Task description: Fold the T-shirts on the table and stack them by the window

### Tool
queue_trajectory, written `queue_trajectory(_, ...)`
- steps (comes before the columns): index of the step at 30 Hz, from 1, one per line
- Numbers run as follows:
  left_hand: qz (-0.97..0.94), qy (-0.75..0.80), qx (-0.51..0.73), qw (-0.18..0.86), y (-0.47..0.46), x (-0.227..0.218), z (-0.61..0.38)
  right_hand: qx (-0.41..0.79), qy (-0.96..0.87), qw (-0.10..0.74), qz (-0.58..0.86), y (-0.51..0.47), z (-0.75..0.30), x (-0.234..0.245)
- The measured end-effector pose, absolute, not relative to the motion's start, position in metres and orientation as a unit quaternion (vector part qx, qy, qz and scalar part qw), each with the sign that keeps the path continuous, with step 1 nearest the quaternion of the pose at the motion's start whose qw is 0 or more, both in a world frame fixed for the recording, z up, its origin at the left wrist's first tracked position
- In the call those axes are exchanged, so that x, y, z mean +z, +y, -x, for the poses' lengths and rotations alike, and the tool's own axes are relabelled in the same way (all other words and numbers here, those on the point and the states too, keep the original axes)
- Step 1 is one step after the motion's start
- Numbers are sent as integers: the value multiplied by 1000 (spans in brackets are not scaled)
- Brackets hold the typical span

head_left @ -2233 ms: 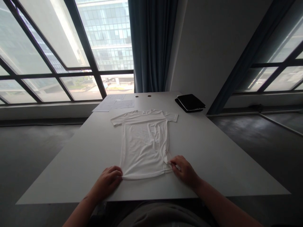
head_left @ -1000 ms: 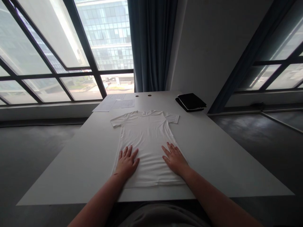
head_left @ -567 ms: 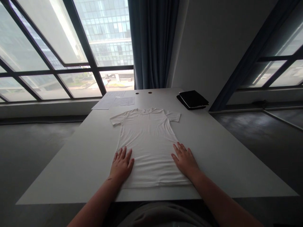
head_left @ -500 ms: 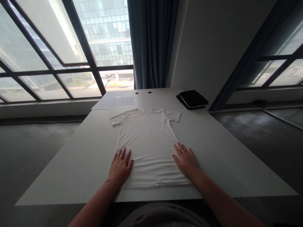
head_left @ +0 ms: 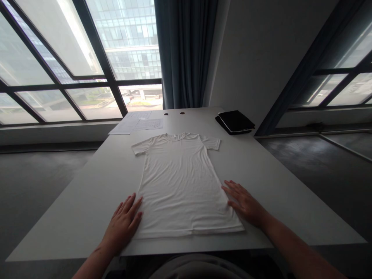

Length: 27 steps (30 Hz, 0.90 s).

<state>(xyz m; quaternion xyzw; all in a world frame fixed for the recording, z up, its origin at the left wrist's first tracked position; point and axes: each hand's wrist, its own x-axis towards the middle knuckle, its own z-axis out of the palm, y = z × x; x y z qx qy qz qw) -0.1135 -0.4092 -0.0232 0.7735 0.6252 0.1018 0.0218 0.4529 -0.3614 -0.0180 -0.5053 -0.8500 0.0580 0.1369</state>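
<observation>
A white short-sleeved T-shirt (head_left: 183, 186) lies spread flat on a white table (head_left: 95, 201), its collar towards the far side and its hem towards me. Soft wrinkles cross the body of the shirt. At the lower left side edge is my left hand (head_left: 124, 219), open, fingers stretched out and angled to the right. My right hand (head_left: 244, 203) is open too, its fingertips at the shirt's right side edge. Neither hand grips the fabric; whether the fingertips press on the cloth is hard to tell.
Sheets of paper (head_left: 124, 126) lie at the table's far left. A black folder-like item (head_left: 236, 121) rests at the far right, on another dark item. Two round holes show near the far edge. Beyond stand a blue curtain (head_left: 186, 54) and windows (head_left: 133, 42).
Both hands have moved outward, off the top of the shirt to its side edges. The lower part of the shirt looks wider and more spread out. The view has shifted slightly.
</observation>
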Motion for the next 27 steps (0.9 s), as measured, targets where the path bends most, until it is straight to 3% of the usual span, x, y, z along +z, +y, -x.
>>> queue_trajectory(4, -735, 673, 86, 6, -365, -16, 136, 16, -806, 175, 565, -305, -471, -24)
queue_trajectory(9, -688, 724, 54, 15, -270, -4, 131, -13, -748, 123, 652, -218, -456, -21)
queue_trajectory(17, -608, 785, 114, 40, -141, 6, 118, 1, -632, 111, 767, -119, -422, -19)
queue_trajectory(27, -555, 822, 123, 30, -64, 0, 136, -5, -607, 169, 776, -66, -425, -24)
